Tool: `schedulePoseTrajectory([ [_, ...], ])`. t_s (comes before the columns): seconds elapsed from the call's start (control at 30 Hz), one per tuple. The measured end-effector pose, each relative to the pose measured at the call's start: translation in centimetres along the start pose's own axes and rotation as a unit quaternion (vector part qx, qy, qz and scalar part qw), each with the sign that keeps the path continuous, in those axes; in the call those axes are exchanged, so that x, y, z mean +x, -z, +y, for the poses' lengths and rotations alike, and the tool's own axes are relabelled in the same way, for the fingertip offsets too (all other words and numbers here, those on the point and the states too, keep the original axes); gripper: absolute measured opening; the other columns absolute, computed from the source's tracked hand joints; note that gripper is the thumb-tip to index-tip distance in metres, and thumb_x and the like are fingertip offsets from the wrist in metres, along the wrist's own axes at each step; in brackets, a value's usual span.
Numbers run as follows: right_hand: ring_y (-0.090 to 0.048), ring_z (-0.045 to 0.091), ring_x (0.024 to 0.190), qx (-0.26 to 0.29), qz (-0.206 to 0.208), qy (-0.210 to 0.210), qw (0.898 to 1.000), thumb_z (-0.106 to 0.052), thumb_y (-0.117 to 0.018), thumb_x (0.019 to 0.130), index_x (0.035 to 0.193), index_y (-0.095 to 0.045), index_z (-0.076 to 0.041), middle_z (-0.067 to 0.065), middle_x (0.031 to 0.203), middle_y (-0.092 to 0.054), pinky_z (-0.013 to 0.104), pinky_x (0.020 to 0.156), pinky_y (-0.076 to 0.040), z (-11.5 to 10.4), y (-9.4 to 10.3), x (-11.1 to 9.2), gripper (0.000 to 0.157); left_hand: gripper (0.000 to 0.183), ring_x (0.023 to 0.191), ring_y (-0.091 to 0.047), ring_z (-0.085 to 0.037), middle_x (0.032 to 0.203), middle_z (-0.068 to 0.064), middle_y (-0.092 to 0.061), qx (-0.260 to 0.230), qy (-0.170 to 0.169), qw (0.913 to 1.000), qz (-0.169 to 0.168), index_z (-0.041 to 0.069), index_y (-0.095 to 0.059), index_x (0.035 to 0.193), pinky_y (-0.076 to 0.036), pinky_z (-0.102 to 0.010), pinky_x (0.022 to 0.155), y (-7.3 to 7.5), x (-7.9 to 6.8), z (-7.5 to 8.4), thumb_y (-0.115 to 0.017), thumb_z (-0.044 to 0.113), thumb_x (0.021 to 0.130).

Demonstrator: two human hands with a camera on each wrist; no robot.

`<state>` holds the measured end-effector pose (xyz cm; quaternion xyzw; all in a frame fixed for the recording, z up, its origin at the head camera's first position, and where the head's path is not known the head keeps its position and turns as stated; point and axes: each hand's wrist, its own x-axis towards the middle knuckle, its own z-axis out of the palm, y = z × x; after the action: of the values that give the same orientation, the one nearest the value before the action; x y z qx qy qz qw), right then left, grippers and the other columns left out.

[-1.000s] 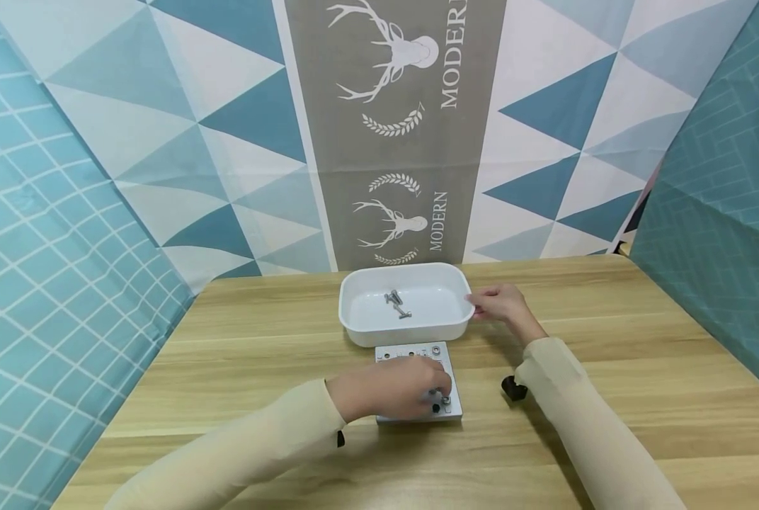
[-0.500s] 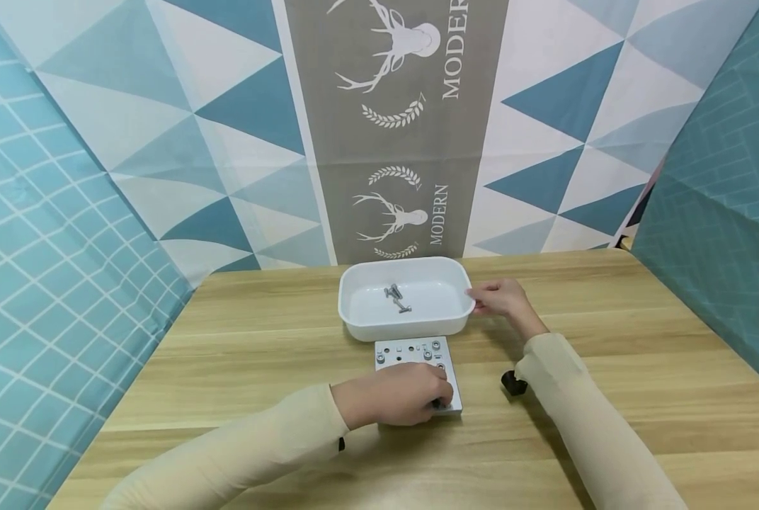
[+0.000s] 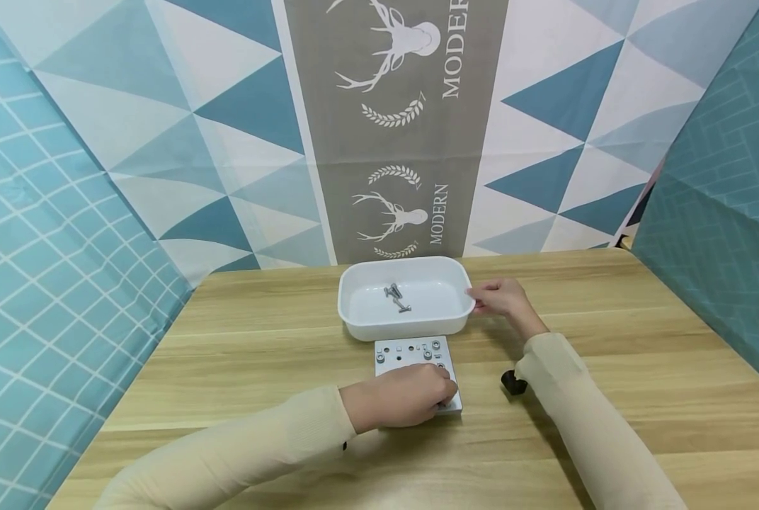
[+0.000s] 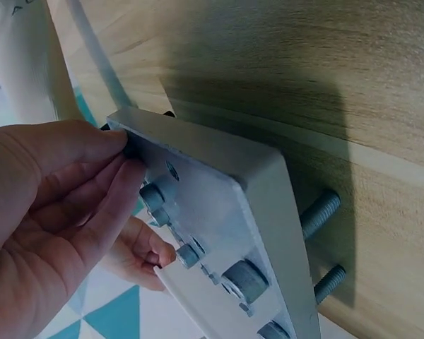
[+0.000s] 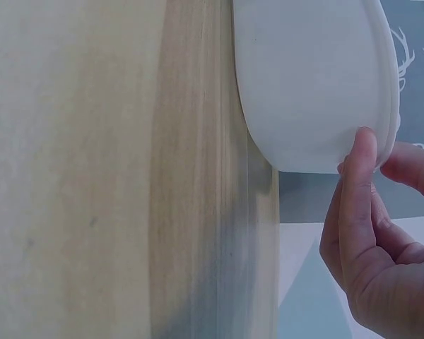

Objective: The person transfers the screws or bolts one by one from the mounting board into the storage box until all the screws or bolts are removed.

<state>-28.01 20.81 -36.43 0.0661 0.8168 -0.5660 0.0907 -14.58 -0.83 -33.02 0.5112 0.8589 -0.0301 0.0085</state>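
In the head view, my left hand (image 3: 411,394) is over the near right part of a silver metal plate (image 3: 379,368). Its thumb and fingertips pinch a small dark piece (image 4: 132,147) against the plate's end, mostly hidden by the fingers. Grey socket-head bolts (image 4: 244,281) stand in the plate, and threaded shanks (image 4: 321,214) poke out below it. My right hand (image 3: 498,296) grips the right end of a white tub (image 3: 405,330), thumb and fingers on either side of its rim in the right wrist view. Several loose bolts (image 3: 402,306) lie inside the tub.
The tub stands just behind the plate on the wooden table (image 3: 258,354). A black object (image 3: 513,382) shows by the right sleeve. A patterned cloth backdrop (image 3: 405,142) rises behind the table, with cloth on both sides too.
My left hand has shifted slightly right over the plate's near corner, covering the dark spot and the bolt seen there earlier. My right hand stays at the tub's rim. The head view has tilted slightly.
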Motion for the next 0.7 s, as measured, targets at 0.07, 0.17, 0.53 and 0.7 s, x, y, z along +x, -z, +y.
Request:
schedulePoseTrajectory([
  [0.07,-0.063,0.002,0.06,0.001,-0.002,-0.001,1.0,-0.018,-0.064,0.09,0.118,-0.059,0.013,-0.008,0.061,-0.062,0.028,0.075,-0.059,-0.1,0.0,0.0,0.042,0.013,0.069,-0.052,-0.002,0.075,0.007,-0.059,0.006,0.008,0.9999,0.001,0.016,-0.061,0.076,-0.04,-0.01,0.062,0.0,0.0,0.1,-0.065,0.004,0.08],
  [0.17,-0.065,0.005,0.061,-0.002,-0.002,-0.006,1.0,-0.019,-0.065,0.09,0.118,-0.059,0.012,-0.007,0.062,-0.063,0.029,0.075,-0.059,-0.2,0.1,0.1,0.042,0.014,0.068,-0.053,-0.002,0.074,0.006,-0.06,0.017,0.018,0.9997,0.004,0.016,-0.06,0.074,-0.042,-0.011,0.06,0.0,0.1,0.4,-0.064,0.003,0.079],
  [0.53,-0.066,0.006,0.061,-0.002,0.002,-0.009,1.0,-0.018,-0.064,0.09,0.117,-0.059,0.011,-0.006,0.061,-0.063,0.029,0.075,-0.059,0.1,0.1,0.2,0.041,0.011,0.068,-0.056,-0.003,0.076,0.007,-0.061,0.039,0.039,0.9985,0.004,0.016,-0.066,0.08,-0.045,-0.013,0.06,-0.1,-0.1,1.2,-0.068,0.006,0.077],
  [0.7,-0.067,0.008,0.063,0.002,0.005,-0.013,1.0,-0.018,-0.065,0.089,0.117,-0.06,0.011,-0.006,0.061,-0.063,0.03,0.076,-0.059,0.0,0.1,0.2,0.04,0.012,0.063,-0.049,-0.001,0.073,0.006,-0.059,0.018,0.054,0.9984,0.009,0.015,-0.066,0.079,-0.042,-0.013,0.056,-0.1,-0.1,1.2,-0.07,0.004,0.075],
])
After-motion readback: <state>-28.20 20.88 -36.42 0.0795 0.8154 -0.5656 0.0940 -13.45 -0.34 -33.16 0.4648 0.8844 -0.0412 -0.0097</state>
